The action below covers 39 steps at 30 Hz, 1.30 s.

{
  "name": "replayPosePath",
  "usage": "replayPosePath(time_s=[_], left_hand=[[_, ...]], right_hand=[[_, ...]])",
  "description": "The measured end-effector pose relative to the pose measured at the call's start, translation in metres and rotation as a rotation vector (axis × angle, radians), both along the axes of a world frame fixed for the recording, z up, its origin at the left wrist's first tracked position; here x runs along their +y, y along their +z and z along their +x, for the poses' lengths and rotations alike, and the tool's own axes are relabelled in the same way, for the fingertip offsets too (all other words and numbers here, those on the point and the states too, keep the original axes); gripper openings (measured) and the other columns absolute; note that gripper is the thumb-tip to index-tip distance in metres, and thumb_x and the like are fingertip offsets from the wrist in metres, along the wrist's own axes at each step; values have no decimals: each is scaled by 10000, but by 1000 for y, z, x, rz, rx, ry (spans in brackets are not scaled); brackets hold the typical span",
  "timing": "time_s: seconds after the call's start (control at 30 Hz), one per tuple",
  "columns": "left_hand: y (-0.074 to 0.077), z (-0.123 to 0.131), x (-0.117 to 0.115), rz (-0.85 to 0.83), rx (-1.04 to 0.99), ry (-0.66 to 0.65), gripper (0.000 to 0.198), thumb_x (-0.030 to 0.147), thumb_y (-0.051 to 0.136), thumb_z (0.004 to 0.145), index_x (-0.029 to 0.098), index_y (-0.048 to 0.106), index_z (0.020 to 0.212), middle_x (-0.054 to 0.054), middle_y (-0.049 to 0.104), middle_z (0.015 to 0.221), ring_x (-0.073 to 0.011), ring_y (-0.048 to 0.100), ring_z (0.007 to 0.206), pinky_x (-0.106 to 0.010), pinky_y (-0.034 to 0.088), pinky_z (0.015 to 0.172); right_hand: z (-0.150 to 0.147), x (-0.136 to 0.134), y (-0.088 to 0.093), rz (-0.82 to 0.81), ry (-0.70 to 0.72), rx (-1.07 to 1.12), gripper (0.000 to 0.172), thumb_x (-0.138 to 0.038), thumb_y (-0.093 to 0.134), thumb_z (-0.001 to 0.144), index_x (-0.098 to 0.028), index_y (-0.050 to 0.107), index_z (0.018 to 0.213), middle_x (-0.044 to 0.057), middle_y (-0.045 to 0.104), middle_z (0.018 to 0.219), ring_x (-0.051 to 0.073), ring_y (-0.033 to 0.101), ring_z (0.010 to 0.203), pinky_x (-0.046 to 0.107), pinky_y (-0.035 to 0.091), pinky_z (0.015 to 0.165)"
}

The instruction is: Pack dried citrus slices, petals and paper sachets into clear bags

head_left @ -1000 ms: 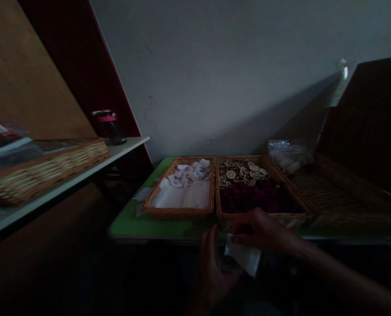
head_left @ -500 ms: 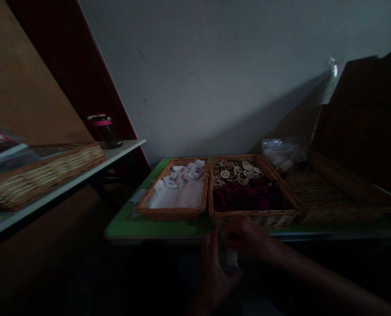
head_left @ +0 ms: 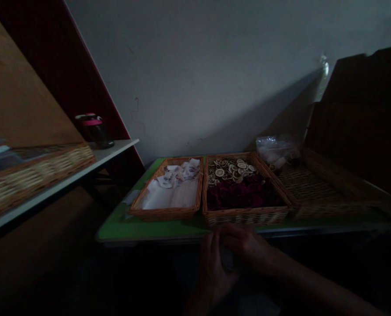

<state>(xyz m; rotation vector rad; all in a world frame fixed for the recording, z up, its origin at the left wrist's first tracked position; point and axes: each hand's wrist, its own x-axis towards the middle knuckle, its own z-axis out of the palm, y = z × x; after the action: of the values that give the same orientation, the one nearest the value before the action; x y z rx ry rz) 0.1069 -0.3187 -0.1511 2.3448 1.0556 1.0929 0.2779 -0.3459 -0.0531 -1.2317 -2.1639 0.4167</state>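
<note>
In the dim light below the table's front edge, my left hand (head_left: 211, 270) is closed around a small greyish packet (head_left: 227, 260), perhaps a plastic bag; its contents are too dark to make out. My right hand (head_left: 246, 245) reaches in from the right, its fingers bent and pinched at the packet's top. Just beyond the hands stands a wicker basket (head_left: 244, 216) holding pale dried citrus slices (head_left: 230, 169) and dark purple-red dried petals or flowers (head_left: 244, 193). Left of it, another wicker basket (head_left: 164, 214) contains white printed packets (head_left: 179, 173) on a white lining.
The green table (head_left: 116, 230) stands against a grey wall. At right are a third wicker basket (head_left: 309, 188), clear plastic bags (head_left: 274, 151) and a dark upright board (head_left: 363, 118). A side shelf (head_left: 121, 147) carries a bottle (head_left: 96, 131) and a long basket (head_left: 40, 175).
The view has shifted slightly, so the baskets sit a little further left. My right hand has closed in over the packet's top, covering more of it.
</note>
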Motion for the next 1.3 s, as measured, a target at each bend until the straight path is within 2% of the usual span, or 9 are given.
replayPosePath(time_s=[0.17, 0.3, 0.47, 0.6, 0.7, 0.83, 1.0, 1.13, 1.3], left_hand=[[2, 4, 2, 54, 24, 61, 976, 118, 738, 628, 165, 309, 1504, -209, 504, 1421, -396, 517, 1327, -608, 507, 1068], [7, 0, 5, 23, 12, 104, 930, 172, 737, 679, 170, 312, 1507, -190, 507, 1384, -385, 516, 1307, -605, 499, 1063], [15, 0, 3, 53, 20, 125, 919, 137, 688, 712, 183, 276, 1533, -185, 489, 1382, -373, 510, 1288, -583, 490, 1059], [22, 6, -1, 24, -30, 205, 883, 106, 678, 680, 181, 370, 1504, -171, 531, 1344, -377, 527, 1275, -579, 478, 1062], [31, 5, -3, -107, -181, 159, 919, 288, 798, 660, 157, 408, 1482, -173, 546, 1332, -372, 551, 1247, -561, 479, 1062], [52, -4, 0, -493, -519, 0, 884, 440, 830, 659, 183, 484, 1431, -49, 658, 1051, -231, 647, 983, -373, 544, 921], [73, -4, 4, -904, -777, -130, 607, 426, 917, 575, 189, 725, 1099, 25, 673, 766, -123, 611, 715, -210, 489, 652], [80, 4, 5, -943, -733, -179, 351, 420, 917, 580, 155, 783, 766, -37, 773, 747, -169, 668, 739, -264, 518, 727], [89, 10, 8, -889, -727, -174, 282, 420, 881, 660, 154, 794, 702, -19, 755, 668, -158, 649, 706, -257, 500, 728]], right_hand=[[1, -3, -2, 150, -69, -342, 130, -133, 609, 940, -153, 664, 824, 58, 684, 915, 194, 618, 827, 297, 479, 727], [3, -17, 5, 111, -170, -233, 167, -145, 610, 952, -171, 657, 794, 38, 657, 849, 176, 608, 766, 285, 457, 685], [-3, -40, -7, -118, -253, 89, 150, -239, 726, 887, -220, 705, 1034, 55, 670, 1081, 191, 684, 876, 281, 530, 751], [-6, -43, -23, -141, -355, 186, 31, -187, 685, 876, -206, 709, 882, 112, 586, 1332, 236, 685, 1022, 342, 549, 860], [2, -39, -24, -119, -373, 303, 80, -171, 637, 886, -196, 679, 822, 120, 620, 1291, 247, 668, 1051, 352, 534, 869], [17, -37, -18, -215, -345, 551, 148, -304, 641, 914, -200, 647, 809, 29, 669, 772, 193, 641, 749, 297, 503, 691], [18, -38, -10, -276, -325, 912, 300, -435, 737, 838, -220, 649, 1029, 27, 715, 820, 197, 680, 733, 302, 540, 670], [19, -35, -8, -261, -347, 947, 444, -494, 778, 795, -231, 670, 1135, 39, 729, 826, 207, 691, 723, 317, 565, 662], [26, -32, -8, -264, -323, 984, 443, -526, 801, 771, -202, 698, 1056, 55, 733, 882, 214, 690, 779, 323, 562, 715]])
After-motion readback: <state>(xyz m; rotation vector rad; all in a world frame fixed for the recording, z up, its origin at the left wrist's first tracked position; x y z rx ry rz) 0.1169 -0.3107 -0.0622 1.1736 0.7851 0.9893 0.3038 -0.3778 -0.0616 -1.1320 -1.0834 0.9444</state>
